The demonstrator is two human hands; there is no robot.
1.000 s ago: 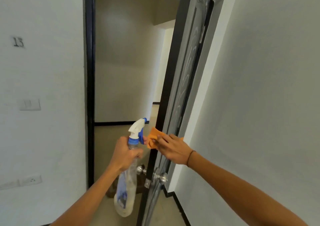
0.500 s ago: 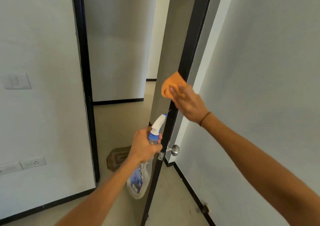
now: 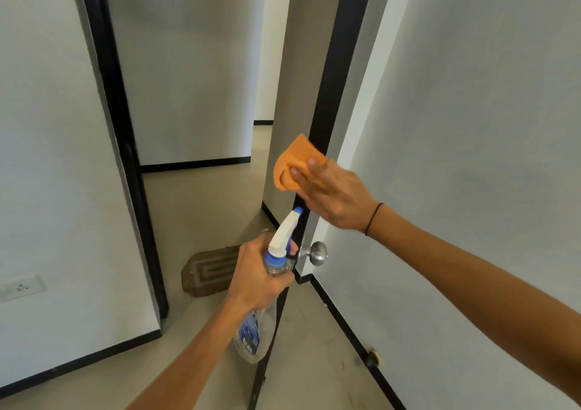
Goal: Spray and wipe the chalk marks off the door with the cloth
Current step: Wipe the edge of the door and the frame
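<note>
Right hand (image 3: 333, 194) is pressing the orange cloth (image 3: 294, 164) against the door (image 3: 338, 63) edge, fingers laid fairly straight across the cloth, above the knob (image 3: 317, 253). Cloth is bunching up and sticking out past the fingertips toward the left. A thin dark band is sitting on the right wrist.

Left hand (image 3: 257, 276) is gripping the spray bottle (image 3: 267, 290) around its neck, fingers curled just under the blue collar. White nozzle is pointing up and to the right, toward the door edge, just below the right hand. Bottle body is hanging down below the fist, clear plastic with a blue label.

Door is standing open, seen almost edge-on, so its face is barely showing; can't tell where the chalk marks are.

Brown mat (image 3: 209, 272) is lying on the floor beyond the doorway. Outlet (image 3: 20, 287) is sitting low on the left wall.
</note>
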